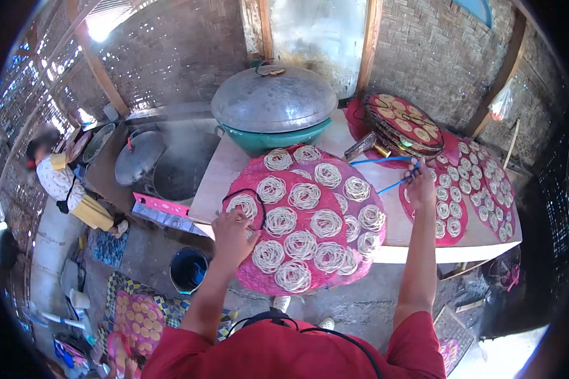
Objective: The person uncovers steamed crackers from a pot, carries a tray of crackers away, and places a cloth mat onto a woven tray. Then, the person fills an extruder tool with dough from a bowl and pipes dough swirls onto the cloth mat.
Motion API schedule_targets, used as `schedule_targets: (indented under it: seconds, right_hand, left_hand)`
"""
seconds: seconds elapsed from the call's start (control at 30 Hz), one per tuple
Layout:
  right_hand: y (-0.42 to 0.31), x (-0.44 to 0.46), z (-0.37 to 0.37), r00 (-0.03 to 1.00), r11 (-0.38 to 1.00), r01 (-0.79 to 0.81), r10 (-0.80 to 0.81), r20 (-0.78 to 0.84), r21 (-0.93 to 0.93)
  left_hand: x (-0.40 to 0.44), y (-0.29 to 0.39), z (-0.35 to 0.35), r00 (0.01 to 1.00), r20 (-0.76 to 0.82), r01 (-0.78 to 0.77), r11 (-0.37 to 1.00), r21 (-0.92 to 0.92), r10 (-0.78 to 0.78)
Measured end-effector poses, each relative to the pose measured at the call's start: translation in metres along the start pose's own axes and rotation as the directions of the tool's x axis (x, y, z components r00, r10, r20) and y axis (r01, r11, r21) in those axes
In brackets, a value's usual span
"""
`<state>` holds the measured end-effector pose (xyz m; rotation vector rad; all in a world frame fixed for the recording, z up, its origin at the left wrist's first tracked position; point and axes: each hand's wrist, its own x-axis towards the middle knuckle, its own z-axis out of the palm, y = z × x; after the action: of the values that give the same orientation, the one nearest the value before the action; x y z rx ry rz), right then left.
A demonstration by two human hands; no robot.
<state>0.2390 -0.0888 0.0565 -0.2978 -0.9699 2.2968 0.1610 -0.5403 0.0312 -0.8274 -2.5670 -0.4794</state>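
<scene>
Round coils of pale noodles (303,196) lie on overlapping pink round mats (246,180) in front of me. At the near left edge of the mats is my left hand (232,237), thumb and fingers apart, close to a noodle coil. A black cord loop (261,205) arches over the mat just beyond those fingers. My right hand (422,183) is raised to the right of the mats, fingers closed on a blue cord (392,185). Two strands of that cord stretch left from my fingers toward the mats' far right edge.
A green basin (275,140) with a big metal lid (275,98) stands behind the mats. At right are stacked trays of flat rounds (404,120) and more noodle mats (452,211). Steam rises from a pot (183,174) at left; a person (66,180) stands beyond. A dark bucket (188,270) sits on the floor.
</scene>
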Motion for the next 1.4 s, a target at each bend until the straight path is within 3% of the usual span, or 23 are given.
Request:
schedule_targets:
  seconds: [0.07,0.13,0.3,0.33,0.37,0.4,0.47,0.6,0.67,0.73,0.9,1.03,1.1,1.4]
  right_hand:
    - [0.000,-0.009,0.017,0.999,0.990,-0.009,0.001,-0.052,-0.141]
    - [0.005,-0.011,0.014,0.999,0.988,0.013,-0.020,-0.044,-0.153]
    - [0.013,-0.010,0.023,0.999,0.965,0.039,-0.043,-0.008,-0.258]
    - [0.013,-0.008,0.023,1.000,0.960,0.026,-0.025,0.007,-0.277]
    - [0.010,-0.011,0.034,1.000,0.952,0.029,-0.028,0.009,-0.305]
    - [0.008,-0.011,0.039,0.999,0.950,0.034,-0.031,0.016,-0.310]
    - [0.003,-0.008,0.048,1.000,0.907,0.026,-0.017,0.025,-0.419]
    - [-0.002,0.001,0.062,0.989,0.844,0.077,0.003,0.149,-0.530]
    - [-0.004,0.009,0.068,0.991,0.846,0.078,-0.008,0.134,-0.527]
    - [-0.006,0.018,0.065,0.993,0.845,-0.020,0.078,0.086,-0.535]
    - [-0.008,0.013,0.077,0.986,0.808,-0.055,0.135,0.094,-0.587]
    - [-0.018,-0.005,0.102,0.985,0.816,-0.113,0.168,0.046,-0.567]
    - [-0.021,-0.007,0.107,0.983,0.815,-0.070,0.154,0.099,-0.576]
    - [-0.033,-0.023,0.166,0.924,0.803,-0.068,0.275,0.265,-0.592]
  left_hand:
    - [0.005,-0.006,0.005,0.997,0.080,-0.012,1.000,0.024,0.010]
    - [0.003,-0.009,0.008,0.983,0.181,-0.017,1.000,0.008,0.015]
    - [0.001,-0.020,0.022,0.980,0.174,-0.088,0.994,-0.067,0.098]
    - [-0.003,-0.026,0.028,0.978,0.210,0.102,0.900,-0.423,-0.012]
    - [-0.007,-0.028,0.030,0.952,0.287,0.282,0.650,-0.705,-0.102]
    - [-0.007,-0.023,0.016,0.954,0.281,0.280,0.646,-0.710,-0.104]
    - [-0.009,-0.017,-0.023,0.894,0.392,0.418,0.089,-0.904,-0.217]
    - [-0.012,-0.010,-0.092,0.910,0.262,0.311,0.109,-0.944,-0.321]
    - [-0.016,-0.009,-0.119,0.942,0.157,0.171,0.021,-0.985,-0.296]
    - [-0.018,-0.008,-0.139,0.928,0.168,0.167,-0.032,-0.985,-0.332]
    - [-0.016,-0.018,-0.158,0.907,0.191,0.138,-0.164,-0.977,-0.375]
    - [-0.012,-0.026,-0.160,0.915,0.182,0.132,-0.157,-0.979,-0.359]
    - [-0.008,-0.026,-0.160,0.890,0.159,0.116,-0.127,-0.985,-0.426]
    - [0.006,-0.044,-0.211,0.909,0.033,0.028,-0.018,-0.999,-0.415]
